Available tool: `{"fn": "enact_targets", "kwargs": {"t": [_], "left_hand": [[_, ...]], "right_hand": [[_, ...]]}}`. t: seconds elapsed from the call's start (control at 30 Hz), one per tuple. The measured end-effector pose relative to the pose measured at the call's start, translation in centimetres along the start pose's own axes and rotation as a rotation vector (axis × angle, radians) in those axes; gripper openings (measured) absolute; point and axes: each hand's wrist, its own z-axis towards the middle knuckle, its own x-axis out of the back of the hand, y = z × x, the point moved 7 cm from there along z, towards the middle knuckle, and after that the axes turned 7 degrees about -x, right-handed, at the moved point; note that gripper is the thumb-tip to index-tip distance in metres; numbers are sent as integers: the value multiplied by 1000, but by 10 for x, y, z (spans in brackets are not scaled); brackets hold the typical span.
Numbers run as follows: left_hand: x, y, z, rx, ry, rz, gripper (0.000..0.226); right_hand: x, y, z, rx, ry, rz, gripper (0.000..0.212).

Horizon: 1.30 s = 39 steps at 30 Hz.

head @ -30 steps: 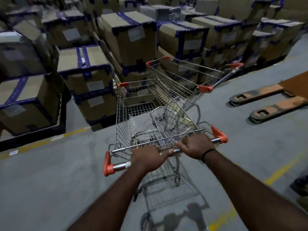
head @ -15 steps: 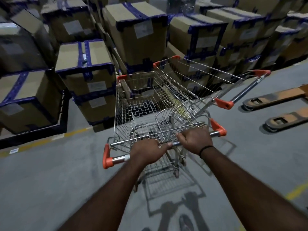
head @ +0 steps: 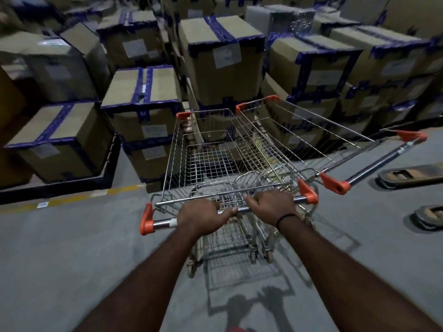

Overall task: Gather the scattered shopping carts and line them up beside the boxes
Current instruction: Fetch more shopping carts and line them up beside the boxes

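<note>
A wire shopping cart [head: 191, 149] with orange corner caps stands right in front of me, its nose close to the stacked cardboard boxes [head: 215, 63]. My left hand [head: 200, 215] and my right hand [head: 271, 204] both grip its metal handle bar. A second shopping cart [head: 311, 130] of the same kind stands directly to the right, angled, its side touching the first cart and its handle pointing right.
Taped brown boxes fill the back and left, some on a black pallet [head: 72, 183]. A yellow floor line [head: 79, 197] runs along the pallet edge. Two pallet-jack forks [head: 412, 174] lie on the grey floor at right.
The cart in my hands has rolled forward toward the boxes, coming in beside the second cart. The pallet-jack forks have slid toward the right edge of view. Both hands kept their grip.
</note>
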Motion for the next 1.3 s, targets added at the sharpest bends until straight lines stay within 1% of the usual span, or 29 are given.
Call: {"fn": "enact_targets", "kwargs": {"t": [0.17, 0.23, 0.37, 0.47, 0.57, 0.63, 0.7, 0.8, 0.87, 0.97, 1.0, 1.1, 1.13, 1.17, 1.23, 1.3], "left_hand": [[-1, -4, 10, 60, -21, -23, 105], [-2, -2, 9, 81, -23, -28, 105], [-1, 1, 3, 119, 11, -40, 92], [3, 3, -3, 167, 39, -93, 81], [10, 5, -11, 200, 141, -232, 59], [14, 4, -21, 228, 259, -398, 51], [17, 2, -35, 260, 382, -615, 43], [23, -4, -64, 322, 523, -922, 28], [25, -13, -89, 365, 580, -1014, 24], [27, -39, -136, 441, 674, -997, 29], [25, -50, -154, 484, 715, -1004, 30], [20, -77, -217, 651, 810, -1015, 25], [18, -85, -239, 688, 839, -1025, 25], [17, -91, -260, 721, 860, -1032, 26], [14, -106, -306, 776, 900, -1037, 28], [9, -122, -355, 846, 957, -1054, 27]], "right_hand": [[0, 1, 13, 35, 8, -16, 78], [0, 3, 15, 43, 17, -11, 78], [-4, 1, 16, 84, -6, 8, 84], [-4, 0, 18, 97, -42, 69, 85], [3, 2, 15, 106, -34, 241, 73], [10, 0, 11, 124, -8, 428, 60], [19, -13, 5, 192, 29, 551, 53], [30, -51, -6, 325, 63, 648, 55], [36, -83, -15, 396, 24, 754, 54], [48, -136, -40, 495, -61, 866, 54], [51, -155, -50, 530, -98, 890, 54], [57, -210, -81, 614, -244, 992, 41], [58, -229, -92, 637, -276, 1017, 43], [60, -248, -105, 655, -302, 1026, 47], [61, -288, -133, 705, -360, 1011, 48], [60, -329, -166, 786, -413, 956, 51]]}}
